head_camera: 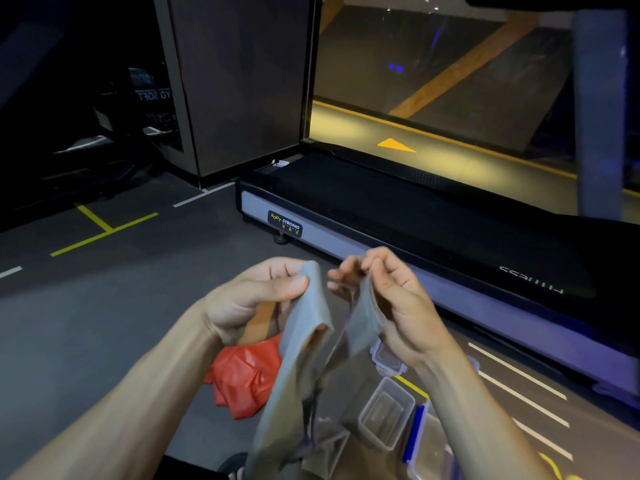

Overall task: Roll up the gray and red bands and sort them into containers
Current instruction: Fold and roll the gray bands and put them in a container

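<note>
Rubber sheet, thin and limp, is how I judge the gray band [304,341] that hangs between my hands in front of my chest: it drapes in soft folds, sags under its own slight weight and trails down toward the floor, so it will not hold any shape by itself. My left hand [252,299] pinches one upper edge of it, thumb pressed over the fold against curled fingers. My right hand [388,299] has the other upper edge caught between thumb and bent fingers, though the fingertips are blurred and I cannot tell exactly how they lie. The material looks light, stretchy and a little slick, so I expect it to slide or spring loose unless I keep tension on it. To roll it I would flatten a short end, take it near both corners, and wind tightly while the free length hangs straight. The red band [246,375] lies crumpled on the floor just below my left wrist, equally soft by the look of its creases. A clear open container [386,417] sits on the floor under my right forearm, with another lidded one [388,358] just beyond it, beside the treadmill [415,216].
</note>
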{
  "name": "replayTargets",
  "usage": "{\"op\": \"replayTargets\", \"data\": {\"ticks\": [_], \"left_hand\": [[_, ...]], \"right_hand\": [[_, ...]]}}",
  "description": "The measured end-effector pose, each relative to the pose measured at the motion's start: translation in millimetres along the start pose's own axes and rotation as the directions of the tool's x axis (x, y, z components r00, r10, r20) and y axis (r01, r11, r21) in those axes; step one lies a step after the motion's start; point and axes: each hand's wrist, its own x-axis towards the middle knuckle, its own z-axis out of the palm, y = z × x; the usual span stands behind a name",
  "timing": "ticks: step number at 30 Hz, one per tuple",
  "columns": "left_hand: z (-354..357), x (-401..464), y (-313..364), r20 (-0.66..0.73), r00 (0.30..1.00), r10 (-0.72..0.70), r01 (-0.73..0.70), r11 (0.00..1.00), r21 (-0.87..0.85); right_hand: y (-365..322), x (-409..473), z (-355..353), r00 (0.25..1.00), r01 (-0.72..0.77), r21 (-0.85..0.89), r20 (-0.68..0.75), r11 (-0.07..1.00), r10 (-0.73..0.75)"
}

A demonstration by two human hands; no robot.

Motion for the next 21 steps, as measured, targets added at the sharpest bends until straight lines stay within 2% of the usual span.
{"op": "replayTargets", "data": {"ticks": [2,5,9,14,17,21], "left_hand": [[0.2,-2.0,-1.9,-0.143,0.990,-0.010,0.029,0.991,0.131],[-5.3,-1.6,-3.7,-0.234,0.972,-0.035,0.084,0.976,0.201],[-13.2,0.1,-7.6,-0.255,0.963,-0.087,0.170,0.929,0.328],[-15.5,1.4,-6.7,-0.302,0.950,-0.075,0.208,0.873,0.441],[-12.9,1.2,-3.8,-0.315,0.944,-0.100,0.261,0.812,0.522],[-11.1,0.1,-7.7,-0.369,0.912,-0.180,0.352,0.805,0.478]], "right_hand": [[-5.3,1.7,6.3,1.000,0.002,0.066,-0.022,0.998,-0.001],[-7.6,2.7,17.0,1.000,-0.010,0.082,0.015,0.997,0.009],[3.3,4.1,29.2,1.000,0.004,-0.180,0.005,0.984,-0.004],[9.4,3.8,24.5,0.993,-0.091,-0.397,0.028,0.913,0.111],[1.6,5.1,18.1,0.993,-0.059,-0.530,0.054,0.846,0.103],[-11.3,5.5,10.8,0.986,0.014,-0.701,0.129,0.713,0.107]]}}
